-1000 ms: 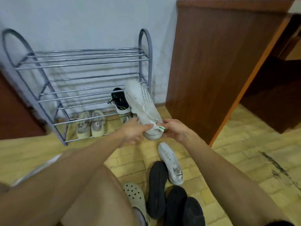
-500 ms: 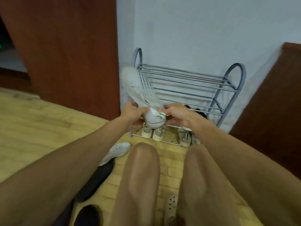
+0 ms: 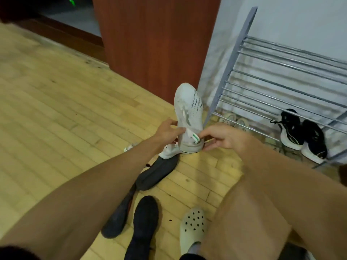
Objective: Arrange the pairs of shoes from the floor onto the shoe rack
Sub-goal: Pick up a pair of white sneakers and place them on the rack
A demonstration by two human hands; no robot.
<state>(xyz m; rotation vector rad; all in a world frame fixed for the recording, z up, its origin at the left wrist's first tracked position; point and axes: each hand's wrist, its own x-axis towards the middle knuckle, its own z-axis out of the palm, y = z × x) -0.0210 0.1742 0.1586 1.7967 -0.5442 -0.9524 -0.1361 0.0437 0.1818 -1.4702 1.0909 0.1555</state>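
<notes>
Black pair and beige pair racked; left grip and right grip hold a white sneaker; dark shoes lie on the floor.

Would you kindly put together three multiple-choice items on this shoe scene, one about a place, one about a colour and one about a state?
1. Where is the black-and-white pair?
A. on the shoe rack, below its top shelf
B. on its top shelf
C. in the person's hands

2. What colour is the stripe on the heel tab of the white sneaker?
A. red
B. green
C. blue

3. How is that sneaker placed?
A. gripped by one hand at the toe
B. held by both hands at the heel, toe upward
C. lying on the floor

Answers:
1 A, since the pair rests on lower bars at the rack's right end.
2 B, since a green stripe shows on the white tab.
3 B, since the left hand and right hand both pinch its heel end.
</notes>
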